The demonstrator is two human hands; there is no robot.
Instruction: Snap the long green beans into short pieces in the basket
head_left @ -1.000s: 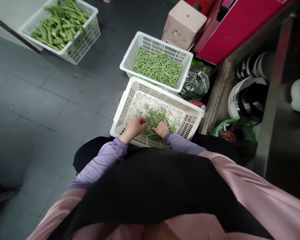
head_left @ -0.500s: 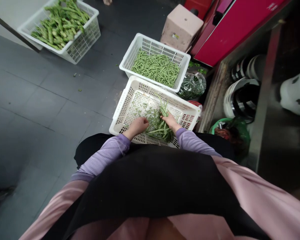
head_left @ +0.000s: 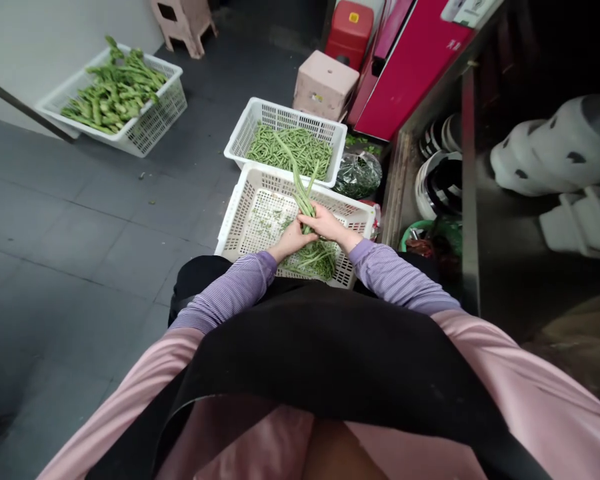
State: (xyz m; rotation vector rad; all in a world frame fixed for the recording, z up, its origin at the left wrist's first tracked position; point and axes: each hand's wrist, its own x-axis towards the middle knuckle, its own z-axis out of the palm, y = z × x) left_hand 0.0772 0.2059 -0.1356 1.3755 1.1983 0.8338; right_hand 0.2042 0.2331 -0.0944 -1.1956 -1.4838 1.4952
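Observation:
Both hands meet over the near white basket (head_left: 233,223). My right hand (head_left: 325,223) is wrapped round a bunch of long green beans (head_left: 300,183), whose ends stick up toward the far basket. My left hand (head_left: 294,239) is closed on the lower part of the same bunch, its fingers touching those of my right. Below them, more long beans (head_left: 320,259) lie in the basket's near right part, with small green scraps (head_left: 275,221) scattered over its bottom. Short cut beans (head_left: 293,148) fill much of the far white basket (head_left: 235,143).
A third basket (head_left: 153,130) with thick green stems (head_left: 113,100) stands at the upper left. Beyond the far basket is a pink stool (head_left: 325,83). On the right are a bag of greens (head_left: 359,175), a green-rimmed tub (head_left: 409,233) and a metal shelf post (head_left: 470,193).
My left hand has moved right and closed on the beans beside my right hand. The bunch is raised and points away. The camera view has shifted, showing more of the far floor.

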